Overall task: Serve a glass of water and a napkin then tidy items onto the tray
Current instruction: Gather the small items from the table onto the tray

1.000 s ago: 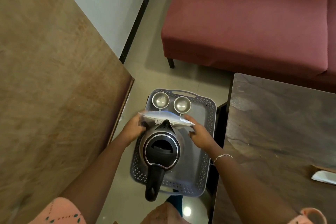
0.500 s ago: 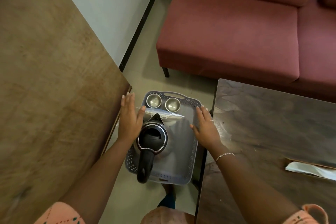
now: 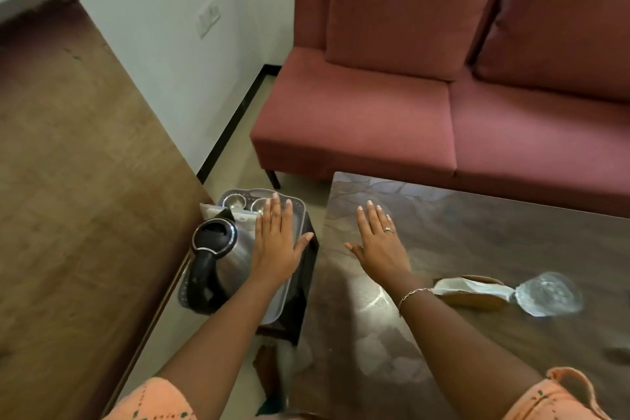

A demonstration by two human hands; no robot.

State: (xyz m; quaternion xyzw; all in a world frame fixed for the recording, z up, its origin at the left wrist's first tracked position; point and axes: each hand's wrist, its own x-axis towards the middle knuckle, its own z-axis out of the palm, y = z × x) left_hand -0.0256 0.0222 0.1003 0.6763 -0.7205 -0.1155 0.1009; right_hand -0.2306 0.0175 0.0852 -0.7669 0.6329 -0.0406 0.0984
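Room setting. A pale off-white wall [image 3: 163, 27] carrying a white rectangular switch plate [image 3: 208, 18] meets the light beige floor [image 3: 235, 177] along a black skirting strip [image 3: 235, 119]. A dusty-red fabric sofa [image 3: 375, 119] with square back cushions [image 3: 409, 3] stands on a slim dark leg [image 3: 272, 179]. At left, a large brown wood-grain tabletop [image 3: 75, 164]; at right, a dark glossy marbled low table [image 3: 477, 249], its far edge alongside the sofa seat, its near left part bearing a soft bright reflection [image 3: 371, 303].

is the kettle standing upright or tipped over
Upright: the kettle stands on its base in the grey tray, with its top facing up toward the camera.
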